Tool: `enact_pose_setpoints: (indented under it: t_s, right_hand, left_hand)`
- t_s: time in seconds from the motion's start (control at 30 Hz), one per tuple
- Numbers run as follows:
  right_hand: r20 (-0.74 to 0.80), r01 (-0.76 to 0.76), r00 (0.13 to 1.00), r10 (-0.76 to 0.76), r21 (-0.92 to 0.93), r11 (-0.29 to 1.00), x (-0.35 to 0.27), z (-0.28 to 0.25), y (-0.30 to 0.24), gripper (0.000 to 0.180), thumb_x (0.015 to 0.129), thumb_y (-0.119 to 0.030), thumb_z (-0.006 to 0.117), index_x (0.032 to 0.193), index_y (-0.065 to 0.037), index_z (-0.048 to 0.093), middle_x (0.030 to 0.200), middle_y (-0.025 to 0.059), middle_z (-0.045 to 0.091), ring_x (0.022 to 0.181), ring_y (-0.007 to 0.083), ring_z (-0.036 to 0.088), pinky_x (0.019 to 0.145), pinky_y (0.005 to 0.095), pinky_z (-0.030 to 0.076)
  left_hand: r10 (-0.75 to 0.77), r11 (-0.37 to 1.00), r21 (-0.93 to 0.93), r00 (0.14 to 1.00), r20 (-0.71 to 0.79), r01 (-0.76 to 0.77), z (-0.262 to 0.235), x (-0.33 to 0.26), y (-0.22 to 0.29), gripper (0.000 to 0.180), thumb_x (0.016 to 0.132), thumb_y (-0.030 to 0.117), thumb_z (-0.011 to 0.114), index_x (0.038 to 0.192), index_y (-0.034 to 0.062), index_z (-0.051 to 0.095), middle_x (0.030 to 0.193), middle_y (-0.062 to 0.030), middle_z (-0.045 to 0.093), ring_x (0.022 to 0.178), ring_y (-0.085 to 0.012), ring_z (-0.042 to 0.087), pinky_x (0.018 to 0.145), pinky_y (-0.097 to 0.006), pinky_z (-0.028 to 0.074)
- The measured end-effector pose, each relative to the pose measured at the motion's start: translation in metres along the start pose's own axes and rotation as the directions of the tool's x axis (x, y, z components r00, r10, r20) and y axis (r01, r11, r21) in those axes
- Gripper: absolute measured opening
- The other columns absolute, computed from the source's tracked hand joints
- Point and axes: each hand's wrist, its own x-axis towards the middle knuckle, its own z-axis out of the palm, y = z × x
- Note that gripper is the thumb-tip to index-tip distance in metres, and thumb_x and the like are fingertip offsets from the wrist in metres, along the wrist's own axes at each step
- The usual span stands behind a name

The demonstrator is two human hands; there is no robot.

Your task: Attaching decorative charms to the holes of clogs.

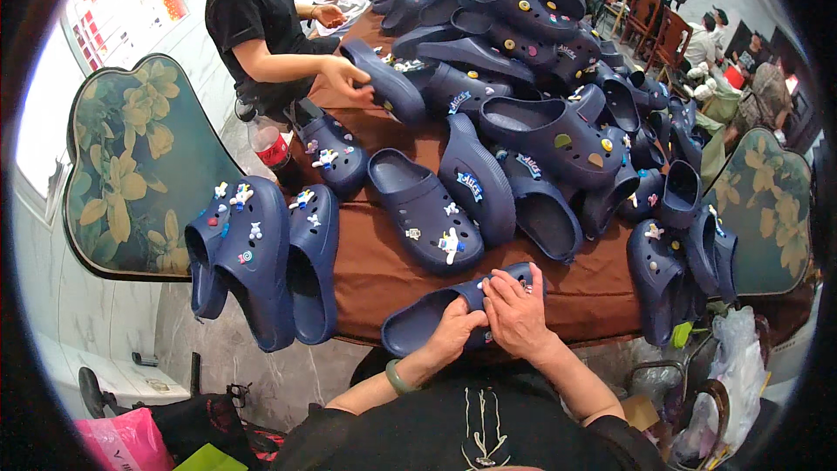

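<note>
A navy blue clog (417,324) lies at the near edge of the table, its open heel end to the left. My left hand (455,331), with a green bangle on the wrist, grips its middle, thumb toward the right hand. Closed over the toe part, my right hand (516,312) has its fingers pressed on the upper. Small charms show partly beside my fingers; the rest of the toe is hidden. Just beyond sits another navy clog (427,214) with white charms, next to one tipped on its side (477,179).
A large heap of navy clogs (514,44) covers the brown tablecloth (370,283). Several clogs (248,253) hang over the left edge. A cola bottle (268,144) stands near a co-worker's hand (346,78) at the far left. Patterned chair backs (144,174) flank the table.
</note>
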Motion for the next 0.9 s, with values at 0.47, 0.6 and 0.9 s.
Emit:
enact_pose_setpoints:
  t_s: [0.47, 0.6, 0.9]
  right_hand:
    - [0.162, 0.24, 0.953, -0.257, 0.115, 0.964, 0.012, -0.01, 0.011, 0.017, 0.079, -0.016, 0.058, 0.085, -0.002, 0.065, 0.096, 0.0082, 0.056, 0.105, 0.0244, 0.053, 0.101, 0.0557, 0.028]
    - [0.102, 0.185, 0.978, -0.183, -0.018, 0.982, 0.005, -0.001, 0.015, 0.031, 0.081, -0.02, 0.056, 0.101, 0.002, 0.064, 0.104, 0.0125, 0.058, 0.109, 0.0265, 0.052, 0.107, 0.057, 0.023]
    - [-0.408, -0.238, 0.861, 0.304, 0.204, 0.949, -0.047, -0.022, 0.077, 0.007, 0.084, -0.011, 0.061, 0.087, -0.005, 0.061, 0.091, 0.0141, 0.061, 0.091, 0.034, 0.06, 0.083, 0.0425, 0.048]
  left_hand:
    - [0.01, 1.0, -0.003, 0.999, 0.043, -0.01, -0.004, -0.008, -0.005, 0.031, 0.077, -0.003, 0.056, 0.108, 0.0019, 0.054, 0.094, -0.004, 0.061, 0.082, -0.0147, 0.062, 0.071, -0.028, 0.052]
    - [0.02, 0.993, 0.117, 0.999, -0.04, -0.015, 0.007, -0.001, 0.006, 0.024, 0.075, -0.003, 0.056, 0.098, 0.0007, 0.059, 0.085, -0.0054, 0.062, 0.071, -0.0155, 0.063, 0.062, -0.029, 0.052]
    - [0.063, 0.984, 0.174, 0.992, -0.11, -0.043, 0.01, 0.007, 0.008, 0.04, 0.072, -0.008, 0.056, 0.113, -0.0052, 0.055, 0.105, -0.013, 0.065, 0.095, -0.0216, 0.065, 0.088, -0.032, 0.051]
